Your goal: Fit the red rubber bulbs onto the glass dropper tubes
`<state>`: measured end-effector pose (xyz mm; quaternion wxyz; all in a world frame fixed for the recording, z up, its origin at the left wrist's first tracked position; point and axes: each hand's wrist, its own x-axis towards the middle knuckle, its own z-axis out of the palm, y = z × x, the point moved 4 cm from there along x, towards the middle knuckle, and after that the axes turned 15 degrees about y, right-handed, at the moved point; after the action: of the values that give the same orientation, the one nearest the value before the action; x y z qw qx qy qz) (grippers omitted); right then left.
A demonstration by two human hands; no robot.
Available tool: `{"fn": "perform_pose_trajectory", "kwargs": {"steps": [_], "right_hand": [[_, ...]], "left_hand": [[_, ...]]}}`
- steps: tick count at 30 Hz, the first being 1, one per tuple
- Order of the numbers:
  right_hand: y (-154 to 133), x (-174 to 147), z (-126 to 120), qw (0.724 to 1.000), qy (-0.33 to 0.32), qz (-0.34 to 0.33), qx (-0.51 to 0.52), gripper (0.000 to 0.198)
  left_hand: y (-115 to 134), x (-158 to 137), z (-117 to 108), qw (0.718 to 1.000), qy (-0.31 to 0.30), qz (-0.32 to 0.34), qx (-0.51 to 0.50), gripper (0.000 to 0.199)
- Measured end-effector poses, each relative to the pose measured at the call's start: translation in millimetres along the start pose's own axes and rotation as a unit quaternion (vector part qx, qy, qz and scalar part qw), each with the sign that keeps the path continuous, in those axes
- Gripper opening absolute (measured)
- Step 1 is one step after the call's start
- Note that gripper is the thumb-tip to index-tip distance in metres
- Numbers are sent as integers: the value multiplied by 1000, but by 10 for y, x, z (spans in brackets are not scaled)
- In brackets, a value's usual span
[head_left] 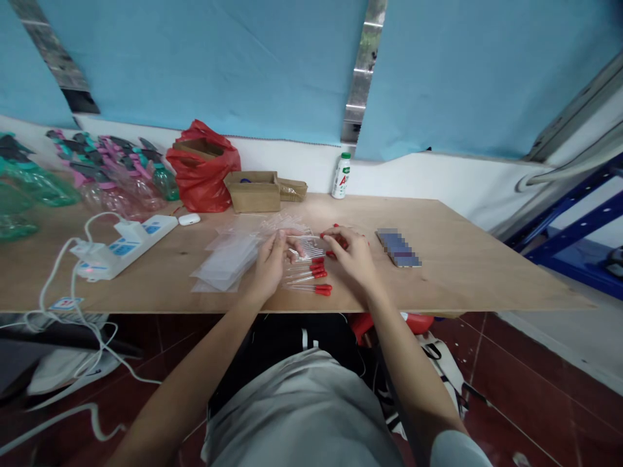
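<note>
My left hand [273, 256] is closed in a pinch around the glass end of a dropper [307, 237]. At the dropper's other end, the fingertips of my right hand [354, 254] pinch its red rubber bulb. Just below lie several glass droppers with red bulbs [320, 275], bulbs pointing right. A group of clear glass tubes [311, 249] rests between my hands. Some loose red bulbs [341, 241] are partly hidden under my right hand. Left of my left hand is a stack of clear plastic bags [226, 264].
On the wooden table [467, 272] are a phone [399, 248], a white bottle [341, 176], a cardboard box [254, 193] and a red plastic bag [204, 172]. Spray bottles [131, 181] and a power strip [129, 246] with white cables stand left.
</note>
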<state>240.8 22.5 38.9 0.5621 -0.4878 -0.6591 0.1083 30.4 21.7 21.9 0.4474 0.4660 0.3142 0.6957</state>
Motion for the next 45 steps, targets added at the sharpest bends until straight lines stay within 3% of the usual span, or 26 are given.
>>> {"fn": "perform_pose_trajectory", "kwargs": {"steps": [2,5,8,11,14,18,21,24,33,45], "right_hand": [[50,-10,-14,989,0,-30,-148,27],[147,-58,17,948,-46,-33,-313,26],[185,-103,63,927,-79,-36,-365,26],[183,-96,69,931,-53,-39,-359,25],[169,-53,59,954,-4,-37,-296,23],[98,-18,91,997,33,-18,-73,14],[34,-40,172,995,1,26,96,20],[-13,-72,230,980,-17,64,188,28],[-66,-97,310,946,-29,146,288,38],[-98,-122,344,937,-37,167,306,42]], "left_hand": [[-6,31,-23,999,31,-14,-39,44],[5,58,-27,993,52,-49,-91,45],[21,71,-25,989,62,-74,-113,44],[19,84,-37,987,62,-81,-125,40],[7,93,-51,987,60,-78,-127,35],[1,89,-44,989,54,-76,-113,33],[1,79,-33,991,48,-76,-101,33],[-7,69,-21,991,37,-82,-95,34],[-17,79,-10,987,35,-95,-123,36],[-8,85,-14,989,49,-84,-115,37]]}}
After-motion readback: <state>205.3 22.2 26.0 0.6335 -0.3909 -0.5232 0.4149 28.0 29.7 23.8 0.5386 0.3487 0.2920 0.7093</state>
